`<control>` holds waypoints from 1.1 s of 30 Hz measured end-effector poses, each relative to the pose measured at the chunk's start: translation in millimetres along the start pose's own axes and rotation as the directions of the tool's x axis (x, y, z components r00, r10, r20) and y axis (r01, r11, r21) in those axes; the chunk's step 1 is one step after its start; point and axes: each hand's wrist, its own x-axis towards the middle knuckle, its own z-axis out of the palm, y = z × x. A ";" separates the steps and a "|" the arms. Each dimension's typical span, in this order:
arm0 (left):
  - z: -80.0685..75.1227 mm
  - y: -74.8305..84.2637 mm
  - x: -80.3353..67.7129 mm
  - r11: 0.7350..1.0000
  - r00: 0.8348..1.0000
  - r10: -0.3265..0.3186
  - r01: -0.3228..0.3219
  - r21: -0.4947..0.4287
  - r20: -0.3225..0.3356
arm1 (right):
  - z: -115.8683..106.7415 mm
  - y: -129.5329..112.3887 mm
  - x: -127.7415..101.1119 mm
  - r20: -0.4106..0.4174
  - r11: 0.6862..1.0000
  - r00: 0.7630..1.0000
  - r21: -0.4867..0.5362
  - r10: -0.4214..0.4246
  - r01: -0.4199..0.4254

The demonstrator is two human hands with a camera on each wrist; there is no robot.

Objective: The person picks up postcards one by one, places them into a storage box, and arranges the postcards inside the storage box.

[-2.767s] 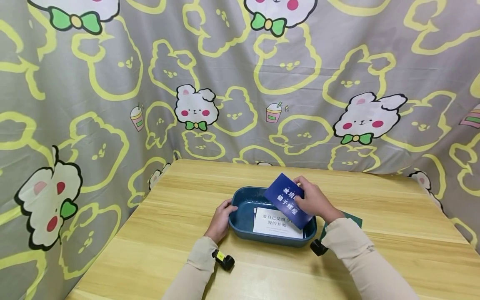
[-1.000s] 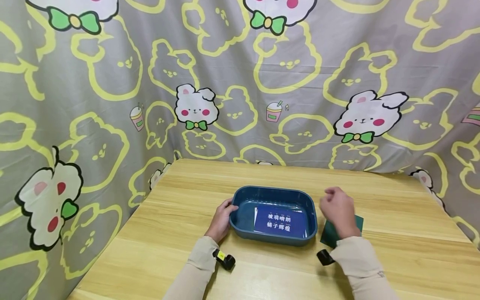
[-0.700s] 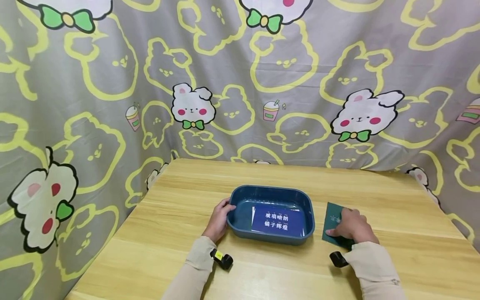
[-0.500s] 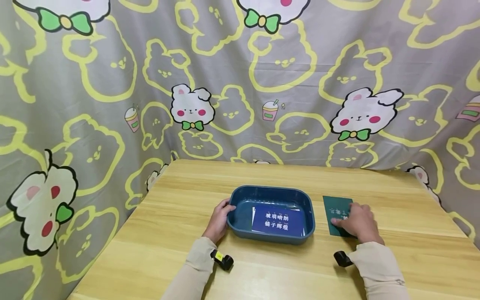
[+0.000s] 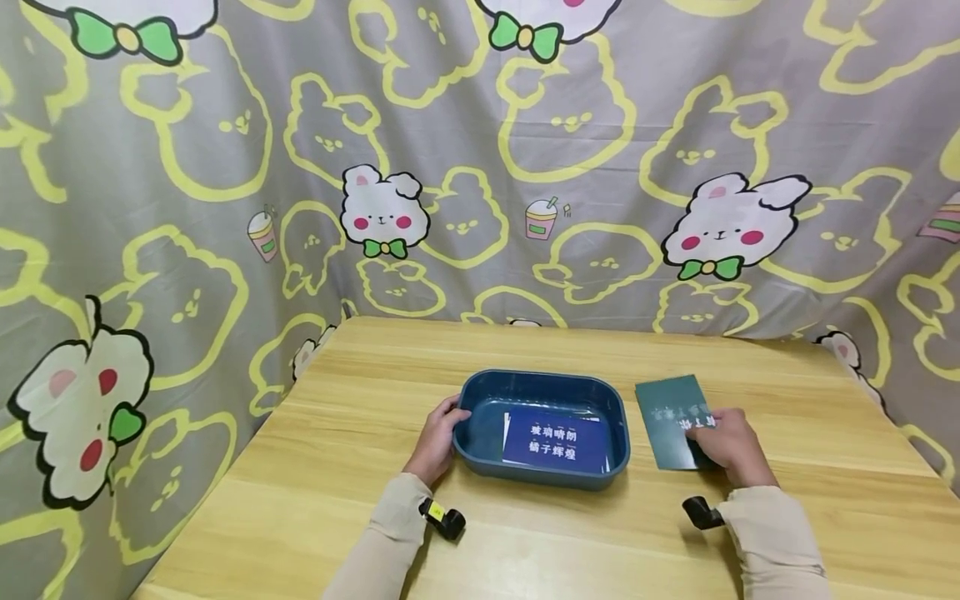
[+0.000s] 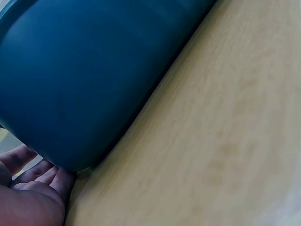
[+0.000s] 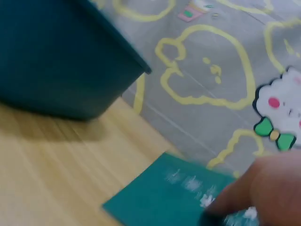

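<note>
My left hand (image 5: 435, 440) holds the left end of a dark blue-teal plastic basin (image 5: 542, 477), its thumb over the rim. In the left wrist view the fingers (image 6: 40, 176) lie against the basin's outer wall. Inside the basin a dark blue card (image 5: 555, 454) with white Chinese characters lies on top, with white card edges showing under it. To the right of the basin, my right hand (image 5: 738, 446) pinches a dark green card (image 5: 663, 408) by its right edge, thumb on the printed face. The fingers beneath the card are hidden.
The basin and cards are on a light wood table (image 5: 360, 375). A grey curtain (image 5: 480, 133) with yellow outlines and white rabbits hangs along the back and sides. Each wrist wears a small black camera (image 5: 448, 521).
The blue card went from my right hand into the basin. The right hand then moved right to the green card, took hold of it and turned it. The left hand stayed on the basin.
</note>
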 end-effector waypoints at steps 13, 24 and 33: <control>-1.8 4.4 -0.4 1.000 1.000 0.007 -0.007 -0.006 -0.012 | 12.9 -6.1 3.3 -0.175 0.946 0.984 0.312 -0.027 0.081; -2.7 1.4 -1.7 1.000 1.000 0.005 -0.005 0.009 -0.013 | 9.3 -21.1 -6.6 -0.248 0.959 0.968 0.260 -0.043 0.109; 0.2 -0.4 -0.4 1.000 1.000 0.003 -0.003 0.000 -0.022 | 8.3 -31.1 -12.3 -0.291 0.948 0.955 0.288 -0.050 0.138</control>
